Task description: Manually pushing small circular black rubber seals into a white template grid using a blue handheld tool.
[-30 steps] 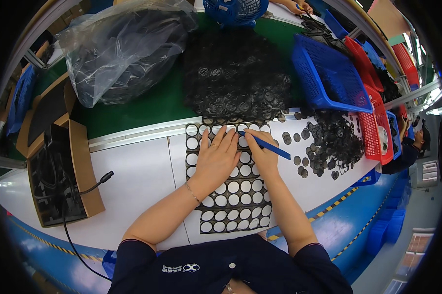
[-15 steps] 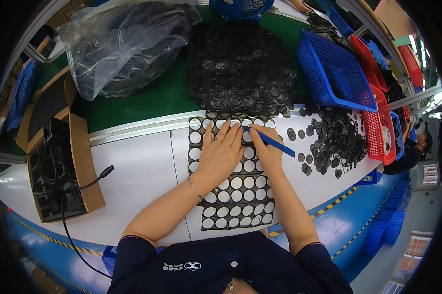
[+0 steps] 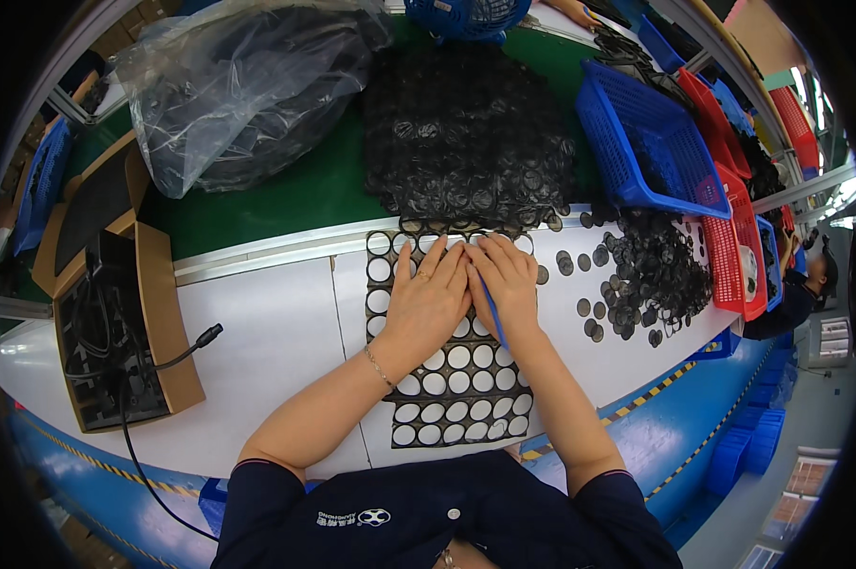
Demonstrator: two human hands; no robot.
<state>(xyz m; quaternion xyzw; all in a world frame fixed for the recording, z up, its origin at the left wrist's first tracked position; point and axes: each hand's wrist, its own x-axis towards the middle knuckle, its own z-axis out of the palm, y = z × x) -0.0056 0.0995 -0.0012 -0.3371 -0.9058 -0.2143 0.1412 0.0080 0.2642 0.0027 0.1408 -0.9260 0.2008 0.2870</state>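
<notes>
Blue stick tool has swung round, tail now toward surface's near edge; right hand grasps it, fingers stretched forward. Left hand flat, grasping nothing, on black-framed sheet of white discs, running from near edge to far edge.

Left grip on ring-patterned sheet, right grip holding blue tool, dark discs scattered alongside
</notes>
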